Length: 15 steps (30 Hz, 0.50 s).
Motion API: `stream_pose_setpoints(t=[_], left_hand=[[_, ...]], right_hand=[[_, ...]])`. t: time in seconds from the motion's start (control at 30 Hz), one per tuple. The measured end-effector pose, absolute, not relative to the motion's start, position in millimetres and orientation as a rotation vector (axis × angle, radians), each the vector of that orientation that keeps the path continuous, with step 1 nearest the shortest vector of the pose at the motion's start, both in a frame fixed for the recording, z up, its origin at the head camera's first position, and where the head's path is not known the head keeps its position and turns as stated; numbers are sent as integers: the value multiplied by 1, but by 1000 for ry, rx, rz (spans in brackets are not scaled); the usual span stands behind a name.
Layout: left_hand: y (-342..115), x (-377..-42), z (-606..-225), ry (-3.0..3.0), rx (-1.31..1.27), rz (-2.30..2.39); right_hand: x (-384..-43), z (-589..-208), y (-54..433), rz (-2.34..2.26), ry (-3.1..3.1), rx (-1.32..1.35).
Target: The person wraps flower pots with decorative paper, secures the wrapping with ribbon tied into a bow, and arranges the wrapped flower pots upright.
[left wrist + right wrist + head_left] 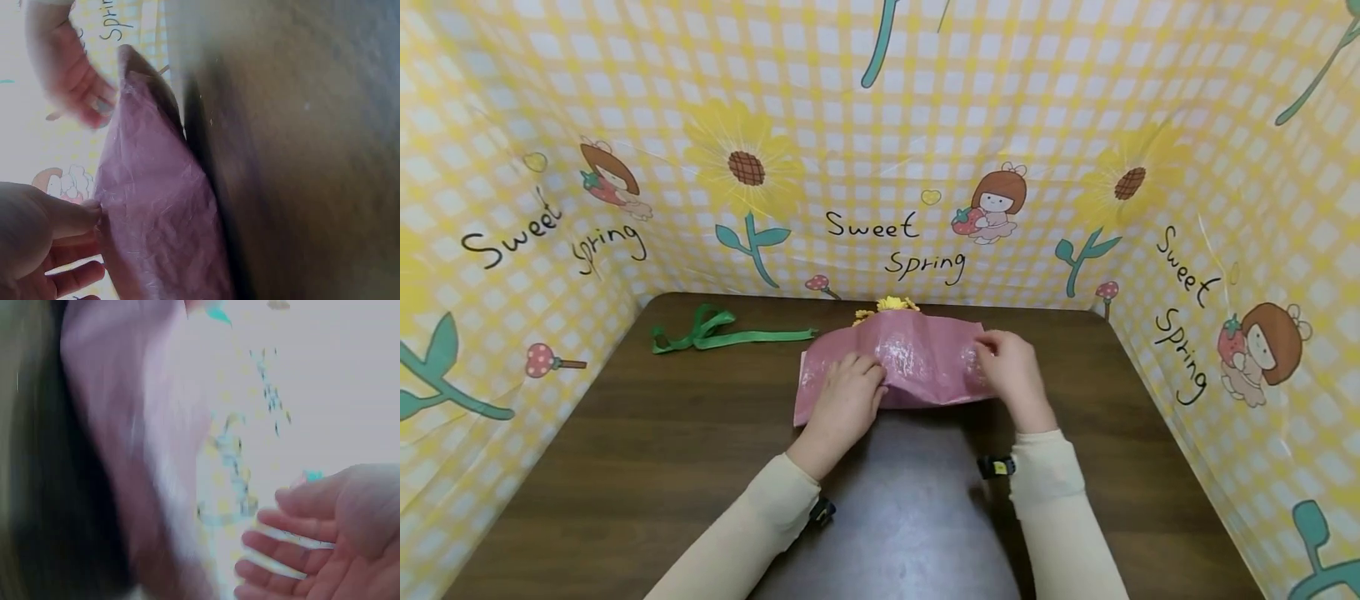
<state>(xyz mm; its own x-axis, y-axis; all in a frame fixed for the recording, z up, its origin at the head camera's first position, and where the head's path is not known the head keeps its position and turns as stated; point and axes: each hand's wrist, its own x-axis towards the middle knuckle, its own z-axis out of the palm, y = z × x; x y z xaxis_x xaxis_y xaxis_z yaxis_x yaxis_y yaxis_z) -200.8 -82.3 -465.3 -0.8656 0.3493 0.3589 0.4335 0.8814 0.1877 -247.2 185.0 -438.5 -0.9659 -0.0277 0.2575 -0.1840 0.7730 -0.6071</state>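
Observation:
A sheet of pink wrapping paper (917,350) with a shiny surface lies folded over on the dark wooden table (625,450). Yellow flowers (892,304) peek out past its far edge; whatever else it covers is hidden. My left hand (848,387) rests on the paper's left half, with relaxed fingers and the thumb touching the pink surface in the left wrist view. At the right edge of the paper is my right hand (1013,367). In the right wrist view its fingers (275,550) are loosely spread, apart from the blurred paper.
Left of the paper lies a green ribbon (737,336), looped at one end, its tail reaching toward the paper. A yellow checked cloth (865,167) with printed flowers and figures stands around the back and both sides of the table.

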Motion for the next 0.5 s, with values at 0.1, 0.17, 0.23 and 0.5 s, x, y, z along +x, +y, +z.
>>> stream_pose_setpoints(t=[0.1,0.17,0.23,0.5], left_hand=[[-84,-202,-464,-2735,-607,-330],[-85,-202,-464,-2726,-620,-326],[-84,-203,-464,-2710,-643,-321],[-78,-202,-471,-2665,-728,-272]], right_hand=[[-251,-446,212,1008,-2848,32],[-252,-451,224,1100,-2909,-21],[-254,-456,231,1203,-2944,-42],[-257,-465,248,1630,-2899,-158]])
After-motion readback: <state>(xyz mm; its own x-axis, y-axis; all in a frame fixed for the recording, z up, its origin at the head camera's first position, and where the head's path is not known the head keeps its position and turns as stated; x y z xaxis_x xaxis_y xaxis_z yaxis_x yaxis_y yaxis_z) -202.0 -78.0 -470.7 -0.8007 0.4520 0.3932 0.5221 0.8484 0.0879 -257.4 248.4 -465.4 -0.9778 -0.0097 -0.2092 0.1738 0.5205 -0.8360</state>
